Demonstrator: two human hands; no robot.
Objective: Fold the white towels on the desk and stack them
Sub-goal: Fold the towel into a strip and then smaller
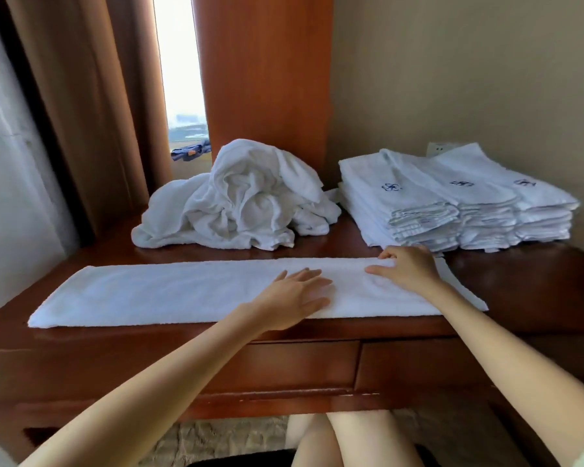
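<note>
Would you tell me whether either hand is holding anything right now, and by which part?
The left hand lies flat on the towel, holding nothing. The right hand curls its fingers at the towel's far edge; whether they grip it cannot be told.

Beyond the left hand [297, 293], daylight comes through a narrow window [179, 79], the brightest patch I can see. A brown curtain [81, 112] hangs farther left of that hand, and a tall reddish wood panel [267, 79] stands straight beyond it. Past the right hand [407, 269], a plain beige wall [469, 79] carries a white socket [437, 150]. The glossy reddish-brown desk [520, 288] lies under both hands, its two drawer fronts [284, 369] nearer me than they are. Below those I make out pale mottled floor [223, 439].
</note>
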